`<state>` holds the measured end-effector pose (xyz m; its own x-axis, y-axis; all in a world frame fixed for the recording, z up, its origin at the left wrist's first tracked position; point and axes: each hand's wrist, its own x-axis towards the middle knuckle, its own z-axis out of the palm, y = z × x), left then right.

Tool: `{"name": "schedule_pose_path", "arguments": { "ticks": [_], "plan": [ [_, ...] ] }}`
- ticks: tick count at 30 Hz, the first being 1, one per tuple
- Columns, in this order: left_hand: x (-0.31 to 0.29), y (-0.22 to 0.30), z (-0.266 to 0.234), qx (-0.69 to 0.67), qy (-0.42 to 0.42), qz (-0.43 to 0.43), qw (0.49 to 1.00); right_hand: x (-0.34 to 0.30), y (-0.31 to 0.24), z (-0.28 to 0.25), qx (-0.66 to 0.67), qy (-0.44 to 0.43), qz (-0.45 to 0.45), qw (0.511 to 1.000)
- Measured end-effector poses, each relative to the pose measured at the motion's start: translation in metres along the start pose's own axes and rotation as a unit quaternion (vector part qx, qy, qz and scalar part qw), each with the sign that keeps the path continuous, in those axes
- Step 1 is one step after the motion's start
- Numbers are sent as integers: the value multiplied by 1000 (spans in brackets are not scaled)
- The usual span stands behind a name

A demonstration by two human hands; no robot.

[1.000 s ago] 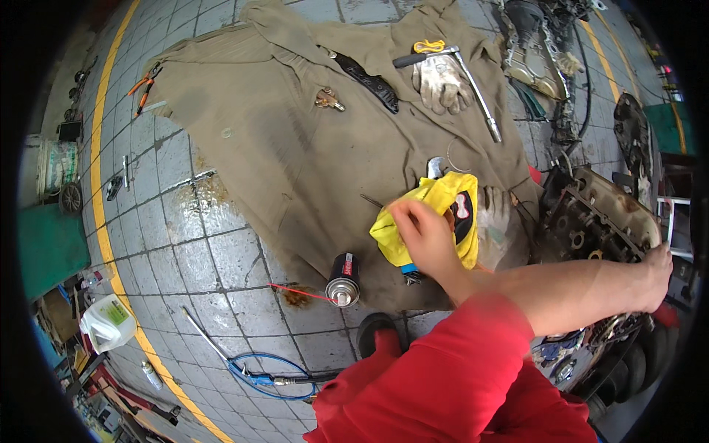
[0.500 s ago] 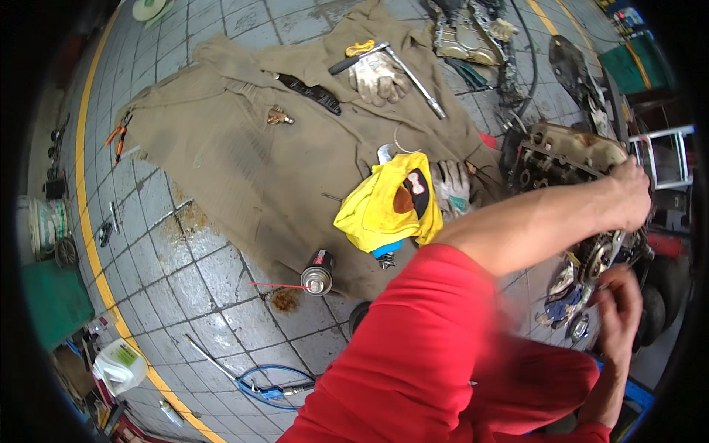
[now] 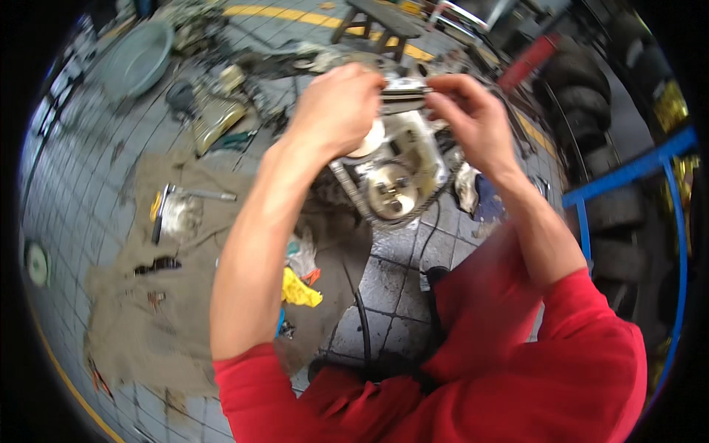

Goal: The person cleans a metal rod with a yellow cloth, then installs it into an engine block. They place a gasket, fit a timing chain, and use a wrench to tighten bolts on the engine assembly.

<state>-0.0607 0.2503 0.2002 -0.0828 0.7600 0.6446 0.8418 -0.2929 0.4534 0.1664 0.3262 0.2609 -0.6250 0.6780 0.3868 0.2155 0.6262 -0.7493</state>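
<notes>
Both hands are raised over an open engine part (image 3: 425, 144), a pale metal housing with a shiny round piece (image 3: 391, 190) inside its lower end. Between them is a silvery metal part with dark bands (image 3: 405, 94), too blurred to name exactly. My left hand (image 3: 340, 103) is closed at its left end, the fingertips largely hidden behind the back of the hand. At the other end my right hand (image 3: 473, 111) pinches it between thumb and fingers. A white rounded surface (image 3: 371, 140) shows just under my left hand.
A brown cloth (image 3: 170, 310) on the tiled floor bears a ratchet wrench (image 3: 199, 193), a glove (image 3: 181, 215) and a yellow cloth (image 3: 299, 288). A grey basin (image 3: 136, 59) lies far left, a stool (image 3: 377, 22) beyond the engine. Blue metal frame (image 3: 635, 173) and stacked tyres (image 3: 583, 111) stand right.
My view has swung right toward the engine part. My left hand, stretched across to the engine before, is now beside my right hand, which has come up; the banded metal part now shows between them.
</notes>
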Motion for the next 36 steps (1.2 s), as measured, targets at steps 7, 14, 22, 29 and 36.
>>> {"name": "schedule_pose_path", "arguments": {
  "ticks": [7,14,22,29,36],
  "plan": [
    [4,17,-2,-10,-42,4,999,-2,29,-3,-123,-13,-107,987],
    [1,20,-10,-21,-63,-17,998,9,41,16,-160,-28,-210,964],
    [0,15,-5,-20,-36,11,999,8,36,24,-225,-38,-236,945],
    [3,9,-5,-26,-40,12,999,8,28,35,-336,-19,-212,918],
    [1,8,-4,-19,-39,15,999,9,20,42,-422,-28,-146,894]
  ]
}}
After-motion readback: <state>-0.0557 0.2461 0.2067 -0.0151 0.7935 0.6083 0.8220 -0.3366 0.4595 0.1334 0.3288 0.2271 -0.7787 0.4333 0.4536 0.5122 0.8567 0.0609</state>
